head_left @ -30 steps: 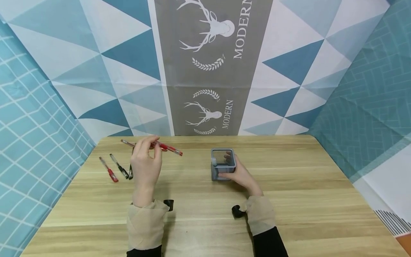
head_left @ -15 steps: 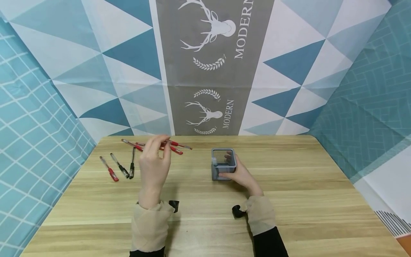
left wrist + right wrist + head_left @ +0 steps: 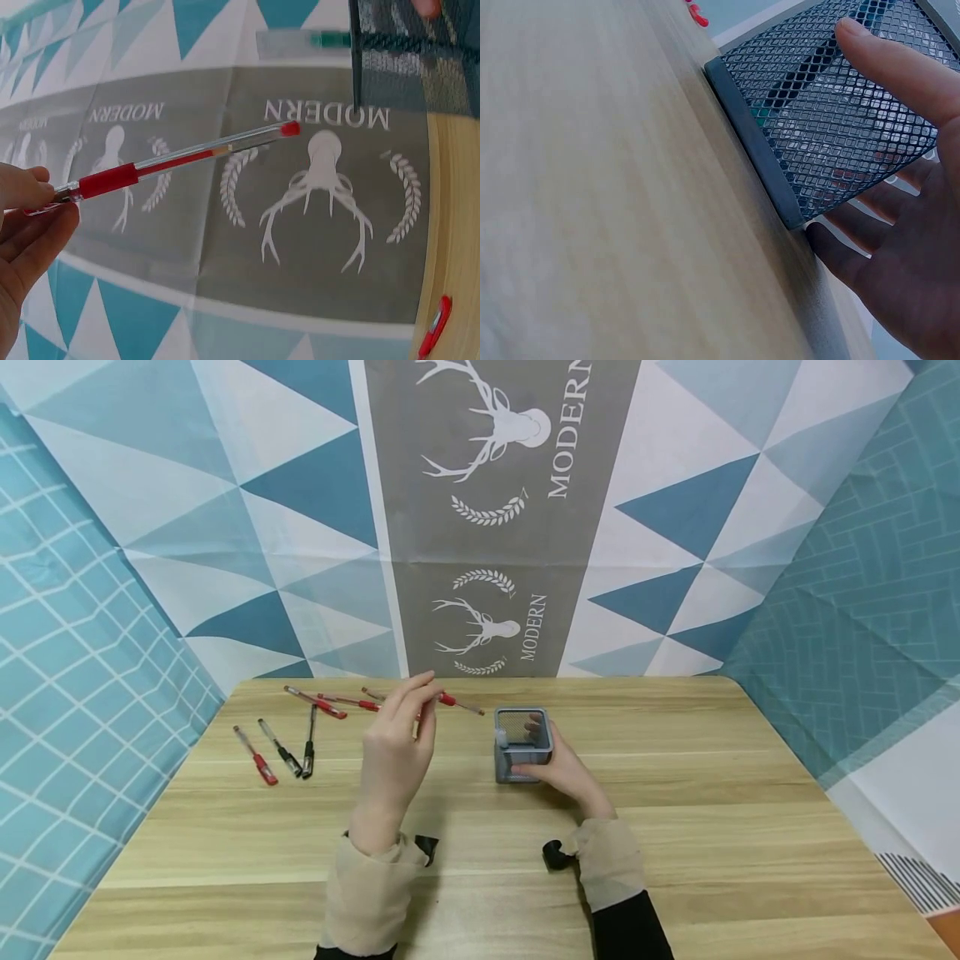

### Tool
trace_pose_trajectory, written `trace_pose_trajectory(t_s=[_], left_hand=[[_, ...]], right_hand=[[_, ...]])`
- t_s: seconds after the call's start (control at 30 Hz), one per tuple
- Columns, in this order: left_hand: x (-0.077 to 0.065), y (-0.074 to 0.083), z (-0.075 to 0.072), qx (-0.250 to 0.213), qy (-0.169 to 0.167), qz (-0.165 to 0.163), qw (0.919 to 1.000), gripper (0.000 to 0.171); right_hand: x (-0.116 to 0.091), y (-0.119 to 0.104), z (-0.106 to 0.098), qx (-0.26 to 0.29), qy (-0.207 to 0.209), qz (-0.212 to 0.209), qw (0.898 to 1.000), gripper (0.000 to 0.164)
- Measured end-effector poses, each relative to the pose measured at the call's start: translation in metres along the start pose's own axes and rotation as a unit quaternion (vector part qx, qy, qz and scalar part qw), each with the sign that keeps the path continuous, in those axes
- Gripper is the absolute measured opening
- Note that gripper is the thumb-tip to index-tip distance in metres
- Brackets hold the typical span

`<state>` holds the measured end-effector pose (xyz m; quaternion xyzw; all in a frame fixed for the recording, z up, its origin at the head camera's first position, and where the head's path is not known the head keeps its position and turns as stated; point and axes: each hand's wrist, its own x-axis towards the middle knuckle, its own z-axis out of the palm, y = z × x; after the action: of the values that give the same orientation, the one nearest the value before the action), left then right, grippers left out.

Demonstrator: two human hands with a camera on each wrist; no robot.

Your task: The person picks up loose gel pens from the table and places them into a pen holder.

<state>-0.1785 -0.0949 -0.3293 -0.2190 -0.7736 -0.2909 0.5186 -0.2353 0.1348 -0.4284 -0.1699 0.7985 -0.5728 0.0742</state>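
In the head view my left hand [image 3: 397, 743] is raised over the table, pinching a red gel pen [image 3: 461, 703] between thumb and fingers. The left wrist view shows that pen [image 3: 109, 181] held by one end, its clear barrel and red plug pointing away from the hand. My right hand [image 3: 567, 770] grips a square wire-mesh pen holder [image 3: 504, 770] from its right side. The right wrist view has the thumb across the mesh [image 3: 817, 142], the other fingers spread behind it. The holder stands upright on the table, left of the right wrist, with the held pen's far end near its rim.
Left on the table lie a red pen [image 3: 257, 757] and two black pens [image 3: 279, 748] [image 3: 308, 752]. Further back are more red pens [image 3: 318, 702], partly hidden by my left hand. A patterned cloth [image 3: 480, 527] hangs behind the table's back edge.
My left hand has moved right with the red pen, toward the holder, and the pen's barrel end now points right. My right hand and the holder have stayed in place.
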Motion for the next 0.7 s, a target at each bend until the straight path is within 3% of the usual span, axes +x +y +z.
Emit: trace_pose_trajectory(t_s=[0.47, 0.7], left_hand=[[-0.001, 0.020, 0.013, -0.038, -0.035, 0.040, 0.9979, 0.016], [-0.005, 0.028, 0.024, -0.020, -0.059, 0.095, 0.9935, 0.021]], right_hand=[[0.001, 0.003, -0.001, 0.009, -0.002, -0.001, 1.000, 0.091], [0.009, 0.025, 0.000, 0.007, 0.009, -0.006, 1.000, 0.094]])
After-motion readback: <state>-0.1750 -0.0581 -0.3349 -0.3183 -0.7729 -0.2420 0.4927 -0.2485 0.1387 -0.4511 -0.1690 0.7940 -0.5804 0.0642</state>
